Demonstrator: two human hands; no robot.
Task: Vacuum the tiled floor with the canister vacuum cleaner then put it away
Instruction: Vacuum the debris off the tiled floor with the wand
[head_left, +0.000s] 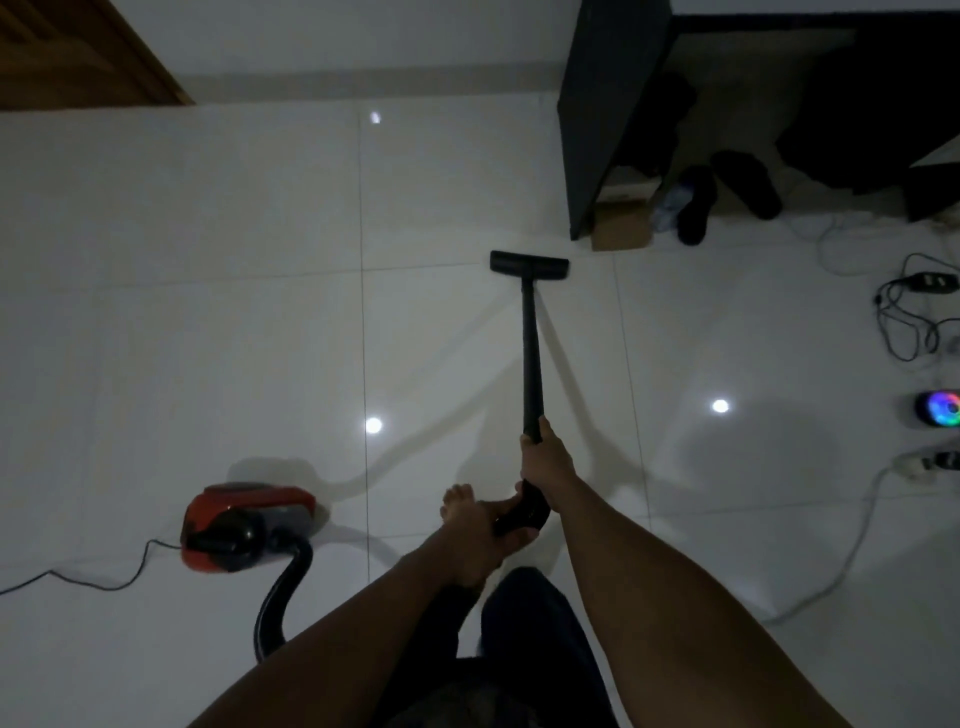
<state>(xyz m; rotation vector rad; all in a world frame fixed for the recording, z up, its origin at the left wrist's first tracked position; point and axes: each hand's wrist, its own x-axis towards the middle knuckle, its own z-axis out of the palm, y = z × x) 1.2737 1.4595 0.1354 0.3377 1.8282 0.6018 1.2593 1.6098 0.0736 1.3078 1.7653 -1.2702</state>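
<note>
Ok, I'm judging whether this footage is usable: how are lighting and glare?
Head view: dim; three lamp reflections glare on the glossy tiled floor; the wand throws faint shadows to both sides; the wide-angle lens stretches the edges; under the black desk detail is lost.

The glossy white tiled floor (208, 312) has a grid pattern of thin grey joint lines. The red and dark grey plastic canister vacuum cleaner (249, 525) has a black flexible hose (280, 597), and the thin black power cord (104, 577) lies to its left. To the right of the vacuum cleaner, the black curved handle (524, 512), the black straight wand tube (532, 353) and the black flat floor head (529, 261) share one colour. Beyond the vacuum cleaner, on the left, the brown wooden door (78, 52) shows. Far right of the vacuum cleaner, a small round device (940, 409) glows in rainbow colours, near tangled black cables (909, 312) and a white cable (841, 566).
</note>
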